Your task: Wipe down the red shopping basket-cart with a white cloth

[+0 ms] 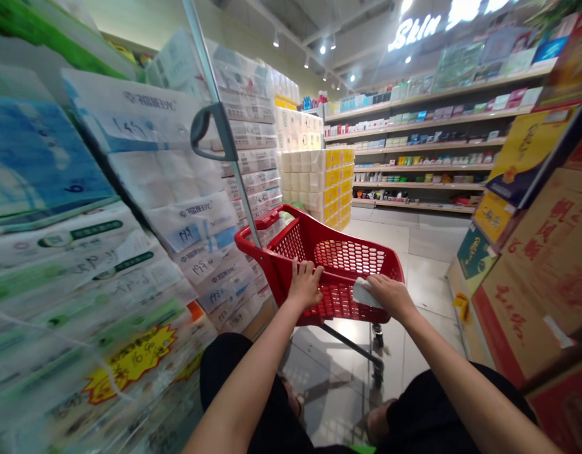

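Observation:
A red plastic shopping basket on wheels [347,255] stands in a store aisle just ahead of me, tilted to the right. My left hand [304,284] grips its near rim with the fingers curled over the edge. My right hand [389,295] rests on the same rim further right and holds a small white piece of paper [364,294] against it. The basket looks empty inside. Its grey pull handle [214,129] rises on a metal pole at the left.
Stacked packs of tissue and toilet paper [130,239] wall the left side. More stacks [319,183] stand ahead. Cardboard boxes [541,265] line the right. Shelves of goods [427,151] run along the back. Tiled floor [427,252] lies between.

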A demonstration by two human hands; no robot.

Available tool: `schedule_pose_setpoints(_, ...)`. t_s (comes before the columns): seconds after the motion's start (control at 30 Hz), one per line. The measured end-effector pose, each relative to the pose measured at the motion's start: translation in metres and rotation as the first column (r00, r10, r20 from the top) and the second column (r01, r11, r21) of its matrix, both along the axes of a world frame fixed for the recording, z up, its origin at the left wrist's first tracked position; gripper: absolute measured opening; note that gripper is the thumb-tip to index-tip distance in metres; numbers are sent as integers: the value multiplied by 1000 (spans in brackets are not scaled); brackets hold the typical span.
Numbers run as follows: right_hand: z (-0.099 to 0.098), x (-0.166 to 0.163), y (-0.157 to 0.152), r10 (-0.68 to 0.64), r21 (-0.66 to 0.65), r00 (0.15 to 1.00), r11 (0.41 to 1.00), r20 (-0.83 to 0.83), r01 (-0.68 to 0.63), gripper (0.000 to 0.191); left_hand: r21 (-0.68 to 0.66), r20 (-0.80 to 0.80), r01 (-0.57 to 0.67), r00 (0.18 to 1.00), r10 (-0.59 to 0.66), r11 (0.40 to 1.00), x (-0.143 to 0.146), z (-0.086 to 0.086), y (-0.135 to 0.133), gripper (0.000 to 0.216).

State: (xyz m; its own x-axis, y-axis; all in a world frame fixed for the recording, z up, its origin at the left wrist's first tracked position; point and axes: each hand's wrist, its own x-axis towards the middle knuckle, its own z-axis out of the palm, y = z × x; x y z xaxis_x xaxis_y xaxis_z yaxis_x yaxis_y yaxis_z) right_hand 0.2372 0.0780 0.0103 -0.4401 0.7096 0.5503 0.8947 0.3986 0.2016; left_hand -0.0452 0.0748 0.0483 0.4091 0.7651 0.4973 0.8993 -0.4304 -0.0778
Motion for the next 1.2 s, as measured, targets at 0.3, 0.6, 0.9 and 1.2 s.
schedule_pose_setpoints(0.3, 34, -106, -2, 100, -37, 993, 995, 63, -98, 26, -25, 2, 26, 1000, -26, 999, -2, 2, -20, 58)
schedule_pose_setpoints(0.6, 14, -48, -18, 9, 7, 1000, 1000, 27, -9, 38, -24, 49, 108, 993, -107, 994, -8, 6, -22, 52)
schedule_pose_setpoints(0.9, -13, 52, -30, -14, 26, 999, 1000, 29, 13, 37, -27, 52, 131, 990, -129, 991, 3, 6, -21, 51)
schedule_pose_setpoints(1.2, 18, -33, -17, 2, -73, 995, 997, 99, 5, 38, -24, 57, 100, 994, -98, 995, 14, 2, -23, 57)
